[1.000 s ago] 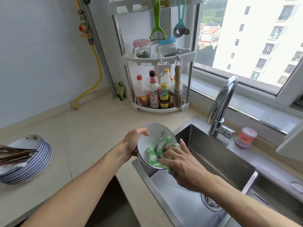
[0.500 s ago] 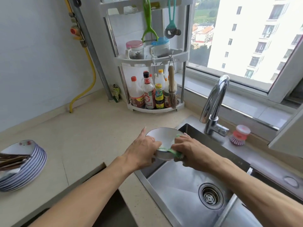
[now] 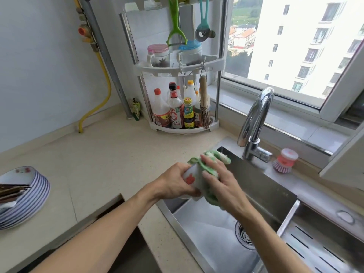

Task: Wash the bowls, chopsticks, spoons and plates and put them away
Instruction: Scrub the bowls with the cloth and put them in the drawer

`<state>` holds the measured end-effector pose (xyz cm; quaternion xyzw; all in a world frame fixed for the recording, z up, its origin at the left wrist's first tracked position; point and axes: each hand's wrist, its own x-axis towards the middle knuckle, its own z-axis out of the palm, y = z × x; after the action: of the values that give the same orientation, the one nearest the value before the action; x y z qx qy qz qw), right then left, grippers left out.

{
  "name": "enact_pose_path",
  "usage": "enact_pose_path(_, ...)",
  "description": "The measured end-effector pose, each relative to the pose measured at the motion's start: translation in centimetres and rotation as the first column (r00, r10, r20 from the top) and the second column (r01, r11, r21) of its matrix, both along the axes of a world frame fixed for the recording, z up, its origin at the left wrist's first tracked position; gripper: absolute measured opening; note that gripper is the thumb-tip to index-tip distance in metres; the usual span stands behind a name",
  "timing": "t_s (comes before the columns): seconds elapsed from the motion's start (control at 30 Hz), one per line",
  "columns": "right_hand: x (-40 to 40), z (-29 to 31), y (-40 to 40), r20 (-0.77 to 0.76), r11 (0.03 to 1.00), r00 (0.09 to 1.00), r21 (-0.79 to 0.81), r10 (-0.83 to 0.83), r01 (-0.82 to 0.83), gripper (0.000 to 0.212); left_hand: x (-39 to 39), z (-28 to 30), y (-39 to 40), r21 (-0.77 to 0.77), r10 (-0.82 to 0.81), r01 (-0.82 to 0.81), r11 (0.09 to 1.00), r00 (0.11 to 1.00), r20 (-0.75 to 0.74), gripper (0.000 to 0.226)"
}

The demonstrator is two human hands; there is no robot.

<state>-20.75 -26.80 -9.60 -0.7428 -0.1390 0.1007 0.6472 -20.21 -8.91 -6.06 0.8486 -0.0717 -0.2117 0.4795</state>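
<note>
Bowl, white with red print, over sink edge, at my 12 o'clock | my left hand curled round its side, gripping | my right hand presses green cloth on it, fingers fairly straight | plates stacked at 9 o'clock, chopsticks on top

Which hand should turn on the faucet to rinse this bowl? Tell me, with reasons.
Right. The right hand only presses the green cloth on the bowl and is nearer the faucet; the left hand grips the bowl over the sink.
</note>
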Motion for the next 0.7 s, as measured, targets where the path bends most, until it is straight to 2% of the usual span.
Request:
enact_pose_path(0.07,-1.2,-1.2,1.6,0.094,0.996,0.995,-0.081,-0.012,0.02,0.058,-0.1,0.2,-0.4,-0.084,0.006,-0.007,0.996,1.0,-0.015,0.026)
enact_pose_path(0.13,-0.4,-1.3,2.4,0.111,0.995,0.989,0.01,-0.1,0.1,0.052,-0.2,0.5,-0.7,-0.072,0.002,-0.002,0.997,1.0,-0.008,0.024)
enact_pose_path(0.23,2.3,-0.5,2.8,-0.217,0.934,0.952,0.237,-0.216,0.266,0.035,-0.5,0.9,-1.1,-0.044,0.025,-0.024,0.999,0.999,0.021,0.025)
enact_pose_path(0.27,2.8,-0.5,3.1,-0.242,0.932,0.949,0.25,-0.204,0.264,0.032,-0.5,0.8,-1.0,-0.045,0.054,-0.052,0.998,0.998,0.029,0.025)
enact_pose_path(0.3,2.6,-0.7,3.3,-0.18,0.948,0.961,0.205,-0.208,0.243,0.034,-0.5,0.8,-0.8,-0.061,0.085,-0.082,0.995,0.996,0.037,0.023)
enact_pose_path(0.37,1.7,-1.5,4.1,0.043,0.981,0.981,0.035,-0.191,0.189,0.049,-0.2,0.7,-0.3,-0.113,0.135,-0.129,0.985,0.99,0.047,0.019)
enact_pose_path(0.43,1.1,-2.0,4.5,0.138,0.987,0.979,-0.035,-0.151,0.157,0.048,-0.1,0.6,-0.1,-0.135,0.132,-0.125,0.983,0.991,0.04,0.02)
enact_pose_path(0.5,1.9,-1.3,4.3,0.019,0.983,0.984,0.051,-0.178,0.177,0.036,-0.4,0.6,-0.3,-0.125,0.12,-0.113,0.986,0.992,0.048,0.024)
enact_pose_path(0.57,3.8,-0.2,3.3,-0.316,0.971,0.937,0.134,-0.146,0.197,0.03,-0.7,0.8,-0.6,-0.085,0.082,-0.079,0.993,0.996,0.035,0.026)
enact_pose_path(0.6,4.3,0.0,3.0,-0.411,0.976,0.902,0.108,-0.128,0.188,0.03,-0.7,0.8,-0.6,-0.064,0.073,-0.071,0.995,0.997,0.026,0.025)
enact_pose_path(0.63,4.3,0.2,3.0,-0.433,0.981,0.894,0.088,-0.12,0.175,0.031,-0.6,0.9,-0.4,-0.042,0.078,-0.077,0.996,0.997,0.027,0.024)
enact_pose_path(0.7,3.7,-0.2,3.6,-0.269,0.987,0.95,-0.027,-0.159,0.157,0.034,-0.1,0.8,-0.1,-0.03,0.113,-0.112,0.993,0.993,0.042,0.022)
